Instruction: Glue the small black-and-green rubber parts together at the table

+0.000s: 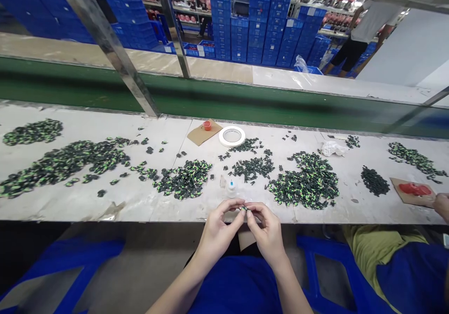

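Left hand [224, 222] and right hand [265, 230] pinch small dark piece [244, 208] together at bench [140, 211] front edge; work on it seemingly unfinished; black-green piles [305, 183] and loose black parts [254, 166] lie beyond, finished share unclear

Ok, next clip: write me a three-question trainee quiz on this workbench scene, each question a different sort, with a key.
1. True or false: the roll of white tape lies flat on the bench.

2. What colour is the tip of the small bottle just beyond the hands?
A) red
B) blue
C) green

3. What do the left hand and the right hand hold between them?

Key:
1. True.
2. B.
3. A small black-and-green part, pinched at the fingertips; its exact shape is too small to make out.
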{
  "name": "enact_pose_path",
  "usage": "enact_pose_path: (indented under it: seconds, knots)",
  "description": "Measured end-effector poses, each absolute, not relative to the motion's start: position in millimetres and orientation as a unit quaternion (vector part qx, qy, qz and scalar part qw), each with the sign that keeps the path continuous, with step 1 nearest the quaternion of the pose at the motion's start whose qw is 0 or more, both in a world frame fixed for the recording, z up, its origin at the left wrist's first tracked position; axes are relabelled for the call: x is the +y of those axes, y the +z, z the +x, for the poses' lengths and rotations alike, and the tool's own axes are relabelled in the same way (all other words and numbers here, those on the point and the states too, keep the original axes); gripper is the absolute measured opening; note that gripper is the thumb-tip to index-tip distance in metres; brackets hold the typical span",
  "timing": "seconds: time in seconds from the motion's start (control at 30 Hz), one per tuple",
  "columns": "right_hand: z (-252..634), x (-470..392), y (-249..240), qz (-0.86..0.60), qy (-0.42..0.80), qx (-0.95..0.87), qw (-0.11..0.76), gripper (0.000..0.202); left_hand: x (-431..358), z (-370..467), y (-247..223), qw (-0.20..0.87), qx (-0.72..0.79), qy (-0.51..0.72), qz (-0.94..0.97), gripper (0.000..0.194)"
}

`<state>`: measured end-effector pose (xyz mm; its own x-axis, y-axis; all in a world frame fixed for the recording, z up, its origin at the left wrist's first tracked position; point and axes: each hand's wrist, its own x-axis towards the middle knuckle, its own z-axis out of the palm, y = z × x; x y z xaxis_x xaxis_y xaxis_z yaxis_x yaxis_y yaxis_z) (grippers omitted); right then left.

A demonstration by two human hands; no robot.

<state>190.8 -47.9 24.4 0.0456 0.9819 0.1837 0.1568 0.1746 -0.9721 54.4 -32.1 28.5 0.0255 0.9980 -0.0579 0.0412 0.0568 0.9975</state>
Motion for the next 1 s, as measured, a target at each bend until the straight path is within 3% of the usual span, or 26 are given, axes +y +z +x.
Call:
enact_pose_path:
  seconds: [0.27,0.4,0.57,0.83,1.0]
  knots:
    - [210,-46,30,-0.535,0.337,-0.605,0.483,0.012,-31,56,29,0.494,0.489,0.45,0.56,0.032]
    - [247,-28,28,-0.626,0.185,-0.574,0.494,0.019,-31,41,35,0.444,0.497,0.441,0.602,0.02]
    - [268,-2,30,-0.68,0.001,-0.571,0.46,0.036,-20,3,30,0.291,0.591,0.464,0.592,0.016]
    - [194,7,11,-0.57,0.182,-0.704,0.382,0.056,26,-25,1,0.053,0.613,0.442,0.653,0.016]
    - [173,14,1,-0.552,0.248,-0.697,0.384,0.035,51,-10,-2,0.038,0.585,0.357,0.728,0.012]
